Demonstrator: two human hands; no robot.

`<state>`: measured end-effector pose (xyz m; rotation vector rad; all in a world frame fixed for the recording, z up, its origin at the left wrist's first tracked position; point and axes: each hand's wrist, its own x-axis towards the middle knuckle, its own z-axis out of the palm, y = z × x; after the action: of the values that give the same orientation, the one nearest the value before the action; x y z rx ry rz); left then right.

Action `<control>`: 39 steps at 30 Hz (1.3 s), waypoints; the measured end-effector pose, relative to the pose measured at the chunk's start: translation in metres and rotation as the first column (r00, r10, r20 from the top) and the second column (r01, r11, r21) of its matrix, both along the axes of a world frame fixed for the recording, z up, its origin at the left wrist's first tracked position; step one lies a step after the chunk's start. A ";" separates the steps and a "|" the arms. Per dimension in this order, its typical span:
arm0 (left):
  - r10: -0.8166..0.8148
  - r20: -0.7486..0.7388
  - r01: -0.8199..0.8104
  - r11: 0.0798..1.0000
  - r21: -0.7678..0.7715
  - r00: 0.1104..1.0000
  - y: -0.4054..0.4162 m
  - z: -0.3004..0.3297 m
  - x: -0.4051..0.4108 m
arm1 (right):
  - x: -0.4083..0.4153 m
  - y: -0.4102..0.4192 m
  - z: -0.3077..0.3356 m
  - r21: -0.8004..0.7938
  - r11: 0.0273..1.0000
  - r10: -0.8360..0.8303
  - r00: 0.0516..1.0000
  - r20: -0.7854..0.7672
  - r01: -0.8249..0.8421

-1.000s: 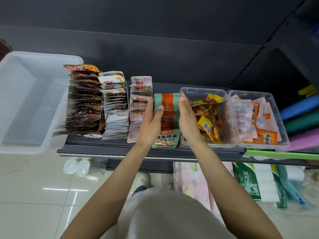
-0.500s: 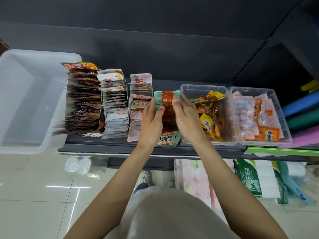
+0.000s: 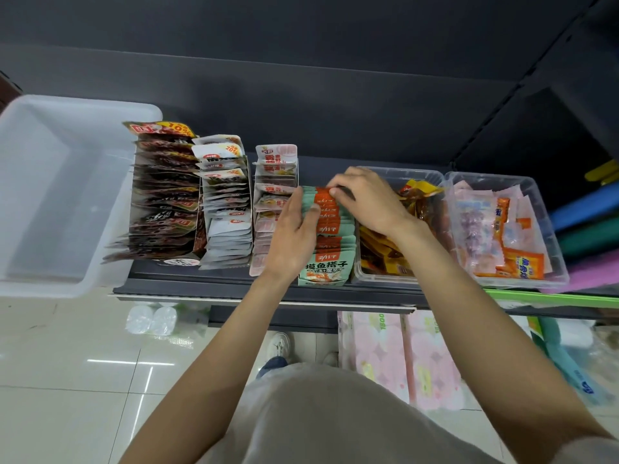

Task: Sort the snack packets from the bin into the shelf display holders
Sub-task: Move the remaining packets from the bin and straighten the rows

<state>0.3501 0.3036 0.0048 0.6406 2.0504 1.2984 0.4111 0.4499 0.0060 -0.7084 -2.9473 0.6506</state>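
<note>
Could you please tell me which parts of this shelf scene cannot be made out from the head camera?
- Back of the green-and-orange packet row: covered by the right hand in the head view.
- Row's left side: hidden by the left hand.
- White bin: left part cut off by the frame edge.
- Small print on the dark packets: too small to read.

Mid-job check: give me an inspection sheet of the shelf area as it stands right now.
Surface: dark shelf, packed along its front.
Job's things: white bin looks empty; green-and-orange packets in a row; two clear tubs hold loose snacks.
Clutter: nothing seen.
Hands: left hand steadies the row's side; right hand pinches the rear packets.
Cables: nothing seen.
Surroundings: tissue packs below, tiled floor.
</note>
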 end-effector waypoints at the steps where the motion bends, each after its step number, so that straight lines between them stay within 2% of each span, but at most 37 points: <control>1: -0.003 0.002 0.003 1.000 -0.003 1.000 0.000 -0.002 0.001 | -0.001 0.003 0.002 0.009 0.999 0.051 0.999 0.015 -0.052; 3: -0.014 -0.014 0.014 1.000 -0.001 1.000 0.001 -0.005 0.004 | -0.005 0.008 0.007 0.025 0.989 0.142 0.988 0.067 -0.144; 7: -0.049 -0.090 0.045 0.998 -0.036 0.995 0.003 -0.011 0.008 | -0.016 0.010 0.012 0.023 0.969 0.229 0.933 0.279 -0.245; 12: -0.007 -0.114 0.006 1.000 -0.009 0.994 0.004 -0.013 0.013 | -0.020 0.016 0.010 -0.031 0.971 0.239 0.957 0.167 -0.237; 17: 0.004 -0.127 -0.005 1.000 -0.010 0.992 0.004 -0.015 0.015 | -0.030 0.009 0.024 -0.028 0.954 0.282 0.862 0.420 -0.299; 19: -0.001 -0.128 0.000 1.000 -0.007 0.992 0.005 -0.016 0.014 | -0.031 0.005 0.026 -0.007 0.963 0.253 0.895 0.369 -0.269; 21: -0.012 -0.133 0.012 1.000 -0.002 0.991 0.005 -0.015 0.015 | -0.025 0.003 0.022 0.118 0.964 0.210 0.953 0.220 -0.240; 24: -0.010 -0.122 0.010 1.000 -0.003 0.993 0.005 -0.016 0.014 | -0.013 0.001 0.015 0.237 0.948 0.207 0.977 0.052 -0.213; 30: 0.015 -0.145 -0.014 1.000 0.006 0.989 0.003 -0.017 0.013 | -0.016 -0.004 0.008 0.185 0.973 0.142 0.990 -0.018 -0.137; 33: 0.016 -0.163 -0.015 1.000 0.007 0.986 0.005 -0.017 0.011 | -0.008 -0.001 0.006 0.075 0.995 -0.046 0.984 -0.172 0.059; 35: 0.017 -0.152 -0.015 1.000 0.011 0.988 0.005 -0.016 0.009 | 0.004 -0.006 0.006 -0.094 0.970 -0.241 0.931 -0.274 0.223; 37: 0.015 -0.121 -0.012 1.000 0.023 0.993 0.006 -0.013 0.008 | 0.014 -0.017 0.004 -0.288 0.908 -0.380 0.889 -0.256 0.305; 39: 0.010 -0.078 -0.008 0.999 0.034 0.997 0.007 -0.010 0.008 | 0.017 -0.032 0.000 -0.452 0.834 -0.430 0.886 -0.174 0.316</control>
<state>0.3578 0.3105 -0.0051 0.7079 2.0999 1.3349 0.4286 0.4181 0.0062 -1.0958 -2.3356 1.2281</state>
